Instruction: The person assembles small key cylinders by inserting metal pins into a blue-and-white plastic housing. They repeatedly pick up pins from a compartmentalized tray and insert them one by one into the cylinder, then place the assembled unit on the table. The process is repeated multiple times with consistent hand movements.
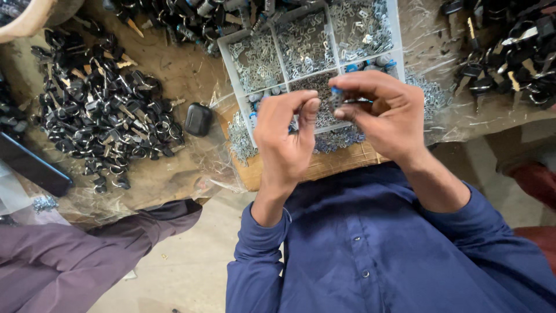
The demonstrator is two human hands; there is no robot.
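My left hand (pixel 285 136) and my right hand (pixel 379 113) meet above a white compartment tray (pixel 234 66) filled with small metal parts. The right hand's fingertips pinch a small blue-tipped metal piece (pixel 337 95). My left hand has its thumb and fingers curled close to that piece, and what it grips is hidden. Both arms wear blue sleeves.
A pile of black key shells (pixel 104 116) lies at left, with a small black case (pixel 198 119) beside it. More black keys (pixel 509 52) sit at upper right. Loose metal bits (pixel 240 139) spill on a cardboard sheet (pixel 324 165). Another person's purple-clad leg (pixel 69 261) is at lower left.
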